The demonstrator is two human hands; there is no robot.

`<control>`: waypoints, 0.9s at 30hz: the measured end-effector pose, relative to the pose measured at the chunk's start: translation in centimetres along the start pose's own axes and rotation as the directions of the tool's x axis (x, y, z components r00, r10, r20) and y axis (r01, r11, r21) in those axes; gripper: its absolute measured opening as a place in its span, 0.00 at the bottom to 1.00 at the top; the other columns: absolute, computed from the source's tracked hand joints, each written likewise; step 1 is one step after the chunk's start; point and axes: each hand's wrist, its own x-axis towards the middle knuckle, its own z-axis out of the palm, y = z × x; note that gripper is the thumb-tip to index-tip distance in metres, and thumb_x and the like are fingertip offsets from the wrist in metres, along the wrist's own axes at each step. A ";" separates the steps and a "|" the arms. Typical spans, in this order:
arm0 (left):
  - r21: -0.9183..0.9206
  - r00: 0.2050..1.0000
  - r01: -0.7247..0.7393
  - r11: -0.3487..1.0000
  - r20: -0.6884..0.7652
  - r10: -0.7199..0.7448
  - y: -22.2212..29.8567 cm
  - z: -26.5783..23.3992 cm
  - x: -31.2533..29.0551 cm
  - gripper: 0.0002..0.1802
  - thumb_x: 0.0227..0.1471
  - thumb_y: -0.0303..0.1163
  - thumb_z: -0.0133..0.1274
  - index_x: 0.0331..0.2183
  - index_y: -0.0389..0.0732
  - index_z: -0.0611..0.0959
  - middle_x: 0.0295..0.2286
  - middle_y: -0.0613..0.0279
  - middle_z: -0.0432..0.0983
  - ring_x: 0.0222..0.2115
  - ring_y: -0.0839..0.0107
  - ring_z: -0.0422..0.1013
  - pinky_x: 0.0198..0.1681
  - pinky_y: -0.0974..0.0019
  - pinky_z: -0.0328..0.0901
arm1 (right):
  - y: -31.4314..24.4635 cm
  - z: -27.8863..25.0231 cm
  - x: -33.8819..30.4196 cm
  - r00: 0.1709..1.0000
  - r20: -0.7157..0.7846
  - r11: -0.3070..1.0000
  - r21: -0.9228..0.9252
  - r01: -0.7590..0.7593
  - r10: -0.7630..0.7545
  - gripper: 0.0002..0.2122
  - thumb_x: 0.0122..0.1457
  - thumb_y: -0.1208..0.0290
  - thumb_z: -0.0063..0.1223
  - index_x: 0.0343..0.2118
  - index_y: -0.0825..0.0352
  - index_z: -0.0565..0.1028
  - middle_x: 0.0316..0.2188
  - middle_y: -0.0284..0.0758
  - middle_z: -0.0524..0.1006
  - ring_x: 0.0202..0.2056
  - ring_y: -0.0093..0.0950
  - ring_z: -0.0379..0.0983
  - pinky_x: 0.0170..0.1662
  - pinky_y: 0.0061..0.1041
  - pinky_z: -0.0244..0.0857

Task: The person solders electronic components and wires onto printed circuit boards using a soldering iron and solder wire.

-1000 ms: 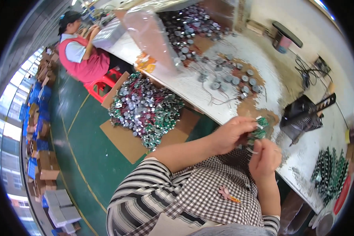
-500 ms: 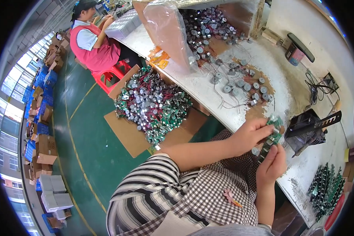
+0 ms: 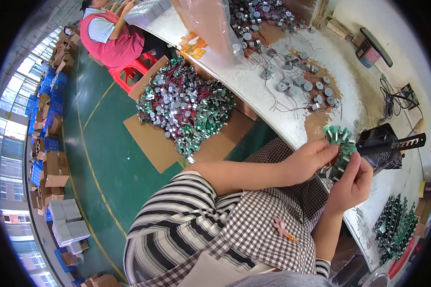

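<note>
A strip of small green circuit boards (image 3: 341, 138) is held up over the front edge of the white bench, its pieces fanned out at the upper end. My left hand (image 3: 311, 160) pinches it from the left. Lower on the strip, my right hand (image 3: 353, 184) grips its right side between thumb and fingers. Beyond my hands, round metal motor-like parts (image 3: 307, 86) with thin wires lie scattered on the bench. Just right of the strip stands a black fan (image 3: 380, 138) with a slotted black bar (image 3: 407, 142) across it.
More green board strips (image 3: 395, 227) lie at the bench's right end. On the floor, an open carton (image 3: 151, 146) holds many metal parts with green boards. A person in a pink vest (image 3: 105, 36) sits at the far left. Cables (image 3: 392, 98) hang by the wall.
Both hands have moved a little to the right with the strip. Its boards now face the camera more and look more spread. The whole view has shifted slightly.
</note>
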 end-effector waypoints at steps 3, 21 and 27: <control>0.068 0.986 -0.151 0.986 -0.062 0.155 -0.2 0.3 -0.1 0.12 0.61 0.34 0.44 0.36 0.36 0.76 0.26 0.71 0.70 0.29 0.83 0.63 0.32 0.74 0.62 | 0.4 0.8 -0.3 0.998 0.026 0.997 0.041 0.065 -0.066 0.05 0.61 0.76 0.48 0.33 0.73 0.72 0.24 0.32 0.75 0.20 0.16 0.67 0.26 0.14 0.63; -0.261 0.976 0.181 0.948 -0.069 -0.206 -0.3 -1.3 -1.8 0.14 0.61 0.40 0.43 0.35 0.39 0.75 0.26 0.70 0.71 0.25 0.82 0.66 0.28 0.75 0.62 | 1.4 0.2 -3.0 0.959 0.139 0.967 0.099 0.235 -0.247 0.07 0.55 0.79 0.54 0.22 0.72 0.71 0.15 0.37 0.71 0.15 0.23 0.64 0.18 0.21 0.57; -0.180 0.888 0.231 0.956 -0.362 -0.283 0.3 -4.6 -4.3 0.17 0.60 0.43 0.43 0.31 0.39 0.76 0.21 0.66 0.71 0.20 0.78 0.66 0.22 0.72 0.62 | 0.4 3.4 -2.2 0.834 0.350 0.879 -0.054 0.473 -0.427 0.08 0.49 0.79 0.60 0.23 0.68 0.70 0.14 0.35 0.68 0.14 0.30 0.64 0.18 0.27 0.55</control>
